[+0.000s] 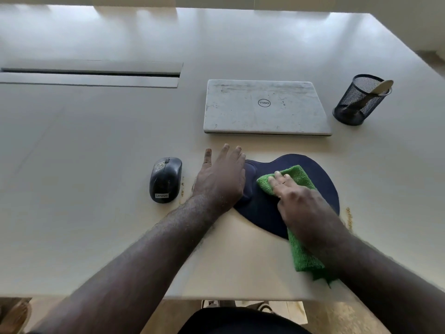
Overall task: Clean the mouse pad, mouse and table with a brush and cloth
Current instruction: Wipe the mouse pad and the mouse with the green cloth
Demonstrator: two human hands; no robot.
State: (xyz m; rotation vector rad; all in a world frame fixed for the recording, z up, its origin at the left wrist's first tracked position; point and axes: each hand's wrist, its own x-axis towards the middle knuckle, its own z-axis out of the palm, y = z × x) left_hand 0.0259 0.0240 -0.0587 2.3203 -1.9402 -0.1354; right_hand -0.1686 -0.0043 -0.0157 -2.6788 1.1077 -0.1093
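Your right hand [297, 201] lies flat, fingers together, pressing a green cloth [298, 179] onto the dark blue mouse pad [320, 184]; the cloth runs from under your fingers back beneath your wrist and trails off the pad's near edge onto the table [96, 165]. Your left hand [221, 179] rests palm down with fingers spread, holding nothing, its palm on the pad's raised wrist rest at the left end and its fingertips reaching onto the table. The mouse [165, 180] sits just left of that hand, apart from it, on the bare table. Brownish crumbs [182, 186] lie between the mouse and your left hand, and more [348, 216] lie by the pad's right edge. Beyond the pad sits a closed, smudged laptop [265, 107], and to its right stands a mesh cup [358, 102] with what may be the brush handle [382, 86] leaning out of it
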